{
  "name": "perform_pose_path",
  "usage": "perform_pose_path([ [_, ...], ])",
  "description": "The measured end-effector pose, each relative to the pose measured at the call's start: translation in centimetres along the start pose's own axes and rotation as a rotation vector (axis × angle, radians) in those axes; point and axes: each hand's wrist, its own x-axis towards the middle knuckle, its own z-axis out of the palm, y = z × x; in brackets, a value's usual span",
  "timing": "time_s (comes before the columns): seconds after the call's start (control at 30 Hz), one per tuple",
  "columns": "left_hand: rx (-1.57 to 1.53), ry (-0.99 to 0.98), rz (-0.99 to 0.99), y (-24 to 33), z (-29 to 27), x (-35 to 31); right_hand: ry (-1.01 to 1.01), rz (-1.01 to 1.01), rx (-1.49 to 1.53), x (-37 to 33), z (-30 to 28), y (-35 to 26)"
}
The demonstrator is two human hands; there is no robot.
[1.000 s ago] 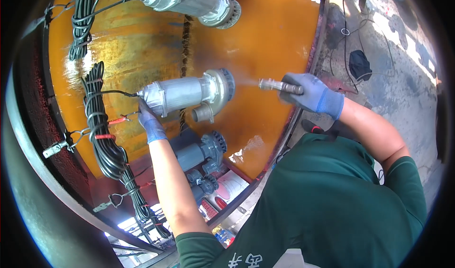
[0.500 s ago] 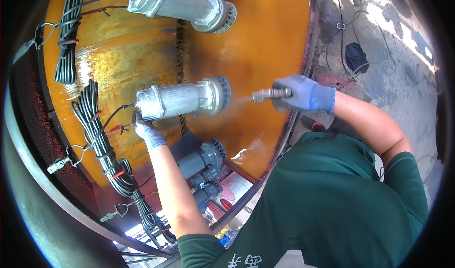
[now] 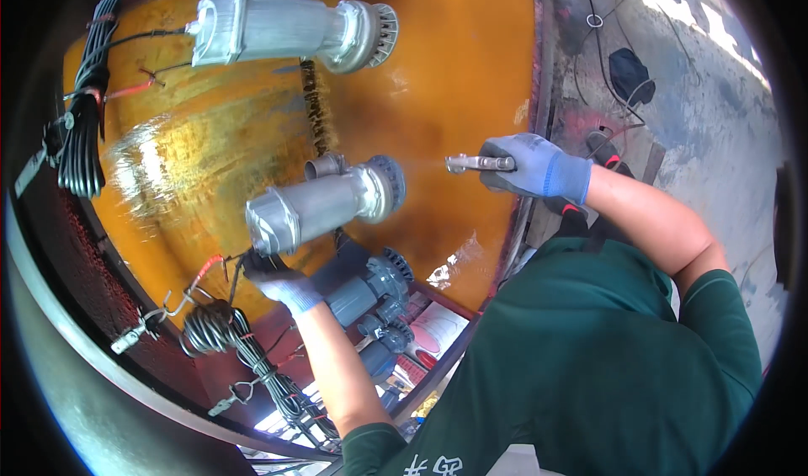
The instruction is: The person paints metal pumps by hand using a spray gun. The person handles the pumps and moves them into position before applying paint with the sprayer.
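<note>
A silver-grey submersible pump (image 3: 316,208) hangs lengthwise before me, its slotted end to the right and a short round outlet on its far side. My left hand (image 3: 286,287), in a grey-and-blue glove, is closed at the pump's left end, around where the black cable comes out; its exact grip is partly hidden. My right hand (image 3: 539,169), gloved alike, grips a metal spray gun (image 3: 480,164) whose nozzle points left at the slotted end. Faint mist shows between them. A coiled black cable (image 3: 210,328) hangs from a wire hook (image 3: 139,333) beside my left hand.
Another silver pump (image 3: 282,30) hangs farther off, with its cable bundle (image 3: 82,152) at the left. Darker grey pumps (image 3: 358,299) hang nearer me. Behind them is an orange-stained panel (image 3: 454,63). A dark bag (image 3: 629,76) and hoses lie on the floor at right.
The pump has turned about its length, bringing its outlet into sight. My left hand has shifted to its cable end, and the hanging pumps and cables have swung. The spray mist looks thinner.
</note>
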Motion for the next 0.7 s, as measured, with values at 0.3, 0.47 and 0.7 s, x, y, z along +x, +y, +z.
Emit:
perform_pose_path([
  [0.3,0.16,0.029,-0.102,1.7,3.2,-4.1,-0.15,-0.015,0.176,-1.2,3.0,6.0],
  [0.47,0.066,0.059,-0.263,0.9,1.2,-2.2,0.101,0.073,0.555,-0.3,5.4,11.3],
  [0.7,0.791,-0.647,0.082,2.4,-1.4,0.1,0.107,0.125,1.165,1.7,11.8,20.0],
])
